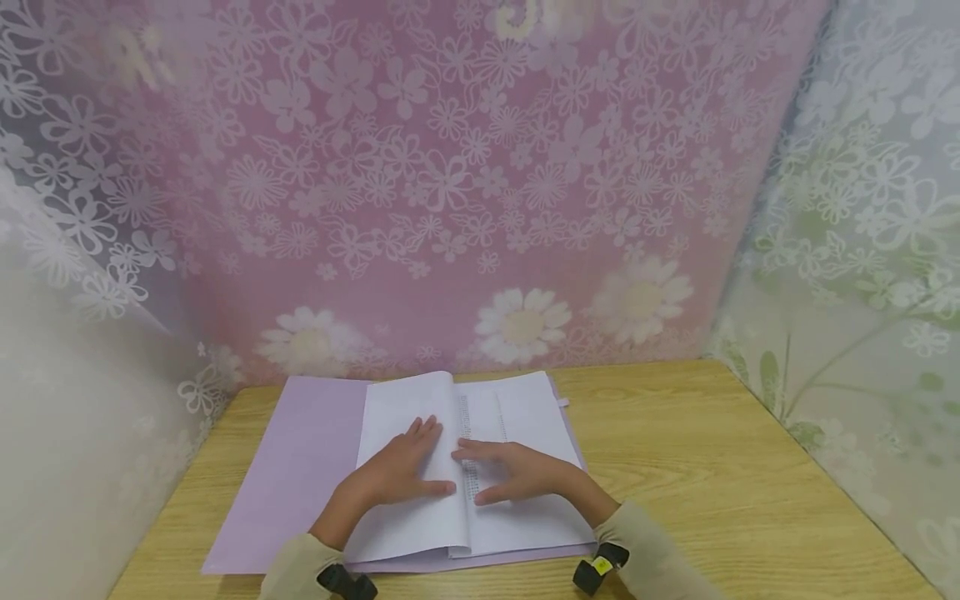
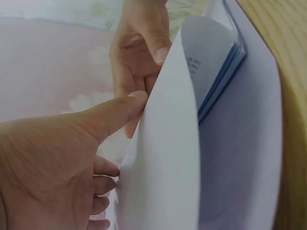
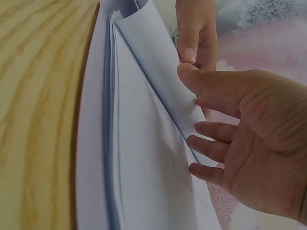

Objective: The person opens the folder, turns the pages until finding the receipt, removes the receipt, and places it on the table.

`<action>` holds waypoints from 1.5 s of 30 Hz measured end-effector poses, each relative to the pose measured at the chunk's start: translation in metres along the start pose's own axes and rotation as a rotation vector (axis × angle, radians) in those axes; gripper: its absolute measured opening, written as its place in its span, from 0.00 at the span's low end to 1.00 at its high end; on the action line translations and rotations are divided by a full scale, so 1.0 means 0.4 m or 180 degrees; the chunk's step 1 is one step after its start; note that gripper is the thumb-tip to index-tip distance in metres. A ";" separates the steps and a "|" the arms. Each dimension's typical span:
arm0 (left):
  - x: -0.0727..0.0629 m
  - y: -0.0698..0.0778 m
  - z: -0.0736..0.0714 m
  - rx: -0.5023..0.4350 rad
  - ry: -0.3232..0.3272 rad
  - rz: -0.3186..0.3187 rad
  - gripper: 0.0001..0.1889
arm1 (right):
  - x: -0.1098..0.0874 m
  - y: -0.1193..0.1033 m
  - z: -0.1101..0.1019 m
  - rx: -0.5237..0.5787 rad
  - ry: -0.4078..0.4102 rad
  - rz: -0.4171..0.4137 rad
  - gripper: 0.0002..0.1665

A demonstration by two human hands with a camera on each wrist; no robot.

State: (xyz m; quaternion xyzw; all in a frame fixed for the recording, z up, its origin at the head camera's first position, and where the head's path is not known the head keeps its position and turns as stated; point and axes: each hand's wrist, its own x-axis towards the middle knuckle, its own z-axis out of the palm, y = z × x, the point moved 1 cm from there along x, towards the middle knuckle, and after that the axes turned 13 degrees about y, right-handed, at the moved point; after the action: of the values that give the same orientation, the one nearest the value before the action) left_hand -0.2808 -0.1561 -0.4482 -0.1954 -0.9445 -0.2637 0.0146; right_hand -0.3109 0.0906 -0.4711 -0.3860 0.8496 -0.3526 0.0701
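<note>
Over the folder (image 1: 300, 467), your left hand (image 1: 401, 472) and right hand (image 1: 523, 472) (fingers extended, gripping nothing) seemingly smooth the pages (image 1: 408, 529); next, press evenly.

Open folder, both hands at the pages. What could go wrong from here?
1. The left page arches up near the fold rather than lying flat, so it might flop back if the left hand lifts.
2. Pressing that curve down could crease the paper.
3. The right hand looks open, not gripping, so the right page might shift.
</note>
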 end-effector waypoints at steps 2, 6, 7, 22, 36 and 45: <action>0.000 -0.003 0.006 0.0019 0.0001 0.0052 0.53 | 0.001 -0.001 0.004 -0.0001 -0.0026 -0.0018 0.41; 0.001 -0.011 0.014 0.0071 -0.0013 0.0074 0.52 | 0.004 -0.002 0.007 -0.0026 -0.0060 -0.0021 0.41; 0.002 -0.013 0.015 0.0074 -0.0019 0.0065 0.52 | 0.004 -0.003 0.007 -0.0031 -0.0062 -0.0020 0.41; 0.010 -0.029 0.043 0.0127 -0.0046 -0.0100 0.57 | 0.003 -0.011 -0.034 -0.0009 0.0177 -0.0126 0.42; 0.015 -0.034 0.050 0.0206 -0.0012 0.0084 0.56 | -0.033 0.032 -0.161 -0.0057 0.0813 0.0290 0.42; 0.020 -0.027 0.059 0.0163 -0.0071 0.0383 0.45 | -0.063 0.103 -0.231 -0.0092 0.1287 0.0595 0.43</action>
State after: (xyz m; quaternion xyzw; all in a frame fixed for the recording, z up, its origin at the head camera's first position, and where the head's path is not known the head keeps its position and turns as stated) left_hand -0.2903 -0.1498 -0.4728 -0.2542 -0.9376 -0.2358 0.0249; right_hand -0.3545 0.1774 -0.4334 -0.2280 0.8834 -0.4025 -0.0748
